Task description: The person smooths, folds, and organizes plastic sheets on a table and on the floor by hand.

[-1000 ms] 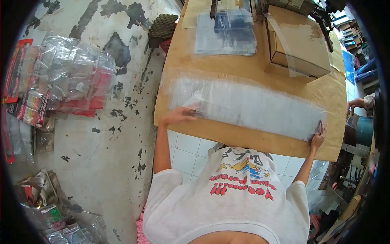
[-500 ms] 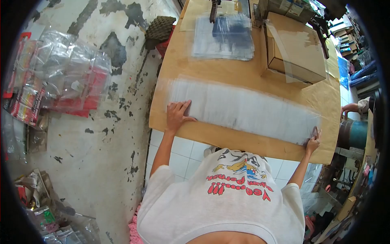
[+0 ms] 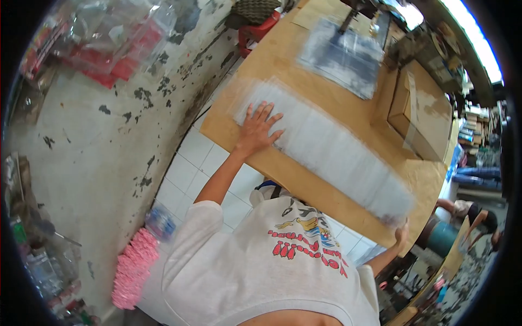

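A long stack of clear plastic sheets (image 3: 326,146) lies across the near part of the table, which has a brown covering (image 3: 261,65). My left hand (image 3: 260,129) rests on the left end of the stack, its fingers spread and pointing away from me. At the far right end, my right hand (image 3: 401,233) is by the near corner of the sheets. Its fingers are smeared and partly hidden, so I cannot make out whether they pinch the corner.
Behind the long stack lies a shorter pile of plastic sheets (image 3: 345,57). A cardboard box (image 3: 421,111) stands at the table's right side. Plastic packaging (image 3: 109,43) hangs on the left wall. Pink material (image 3: 135,266) sits below on the floor. Another person (image 3: 478,214) is at far right.
My view has turned, so the table now slants down to the right. My left hand has shifted further onto the sheets and spread its fingers. The right hand stays at the right end.
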Available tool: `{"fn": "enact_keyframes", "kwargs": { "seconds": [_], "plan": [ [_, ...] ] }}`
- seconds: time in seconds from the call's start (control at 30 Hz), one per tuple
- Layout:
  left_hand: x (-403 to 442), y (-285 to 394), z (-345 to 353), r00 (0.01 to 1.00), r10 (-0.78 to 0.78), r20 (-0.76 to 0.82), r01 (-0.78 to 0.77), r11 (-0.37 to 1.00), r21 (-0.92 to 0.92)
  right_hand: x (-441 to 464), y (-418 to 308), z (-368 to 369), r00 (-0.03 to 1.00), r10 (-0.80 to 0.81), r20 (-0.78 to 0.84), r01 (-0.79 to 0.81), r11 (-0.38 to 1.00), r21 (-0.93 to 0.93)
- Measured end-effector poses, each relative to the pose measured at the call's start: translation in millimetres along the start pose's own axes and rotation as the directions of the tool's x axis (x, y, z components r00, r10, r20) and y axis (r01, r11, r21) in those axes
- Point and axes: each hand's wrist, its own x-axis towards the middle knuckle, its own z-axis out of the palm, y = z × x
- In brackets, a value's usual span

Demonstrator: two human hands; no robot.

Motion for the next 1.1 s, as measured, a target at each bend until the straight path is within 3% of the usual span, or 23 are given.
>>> {"fn": "enact_keyframes", "kwargs": {
  "seconds": [0.07,0.1,0.13,0.17,0.23,0.27,0.3,0.33,0.37,0.43,0.47,0.53,0.57,0.67,0.77,0.83,0.93,1.03,1.1],
  "plan": [
    [-2.0,2.6,3.7,0.997,-0.051,-0.06,0.047,0.997,-0.059,-6.9,-34.9,-40.5,0.98,0.117,0.161,-0.083,0.976,-0.202],
    [-1.1,2.8,5.0,0.994,-0.068,-0.087,0.06,0.994,-0.086,10.9,-46.2,-20.6,0.904,-0.388,-0.179,0.417,0.893,0.168],
    [1.4,3.8,4.4,0.995,-0.083,-0.058,0.079,0.995,-0.067,2.1,-133.6,-32.1,0.873,-0.458,-0.169,0.486,0.85,0.203],
    [6.8,4.8,1.6,0.995,-0.092,-0.026,0.091,0.995,-0.049,-28.1,-238.3,-37.7,0.886,-0.439,-0.15,0.463,0.813,0.353],
    [15.2,1.0,5.7,0.995,-0.097,-0.027,0.095,0.994,-0.047,-77.5,-385.3,-21.2,0.667,-0.745,0.009,0.559,0.508,0.655],
    [15.2,-4.6,12.8,0.994,-0.092,-0.053,0.088,0.994,-0.063,-102.1,-458.8,-13.1,0.516,-0.852,0.087,0.475,0.37,0.798],
    [17.5,-9.8,16.2,0.994,-0.082,-0.079,0.076,0.994,-0.076,-137.0,-515.8,-8.1,0.355,-0.924,0.143,0.568,0.335,0.752],
    [22.6,-11.6,15.4,0.992,-0.1,-0.073,0.096,0.993,-0.062,-155.0,-551.6,29.1,0.089,-0.996,-0.026,0.632,0.036,0.774],
    [27.6,-10.4,15.8,0.991,-0.117,-0.064,0.114,0.992,-0.051,-181.6,-585.5,78.4,0.038,-0.999,-0.015,0.835,0.023,0.549],
    [33.3,-8.8,15.8,0.989,-0.144,-0.031,0.141,0.986,-0.094,-220.0,-632.7,140.0,-0.136,-0.97,0.2,0.962,-0.081,0.259],
    [34.3,-8.6,16.7,0.985,-0.139,-0.105,0.13,0.988,-0.084,-234.6,-650.5,159.9,-0.188,-0.928,0.321,0.981,-0.16,0.11],
    [35.3,-7.9,21.5,0.958,-0.125,-0.257,0.11,0.991,-0.071,-254.9,-673.2,189.1,0.077,-0.967,0.245,0.995,0.089,0.04],
    [38.4,-9.9,22.6,0.958,-0.134,-0.252,0.117,0.99,-0.082,-261.3,-683.6,200.5,0.207,-0.957,0.202,0.977,0.214,0.012],
    [38.5,-6.9,28.4,0.957,-0.183,-0.227,0.159,0.98,-0.118,-265.3,-725.1,223.4,0.472,-0.874,0.119,0.88,0.474,-0.005],
    [40.1,-7.0,27.4,0.959,-0.202,-0.197,0.183,0.977,-0.108,-262.1,-748.2,204.9,0.653,-0.751,-0.096,0.73,0.59,0.346],
    [43.1,-5.7,25.2,0.96,-0.211,-0.183,0.197,0.976,-0.093,-227.1,-766.1,239.0,0.677,-0.728,0.103,0.585,0.618,0.525],
    [43.8,-5.2,30.5,0.962,-0.216,-0.167,0.206,0.976,-0.076,-191.0,-750.4,228.6,0.645,-0.742,0.185,0.525,0.606,0.598],
    [44.0,-7.9,53.7,0.949,-0.258,-0.182,0.242,0.964,-0.105,-175.6,-676.2,193.7,0.719,-0.689,-0.088,0.551,0.489,0.677],
    [48.2,-3.5,31.2,0.962,-0.093,-0.255,0.136,0.978,0.159,-167.3,-641.8,172.7,0.761,-0.578,-0.294,0.591,0.432,0.682]
  ]
}}
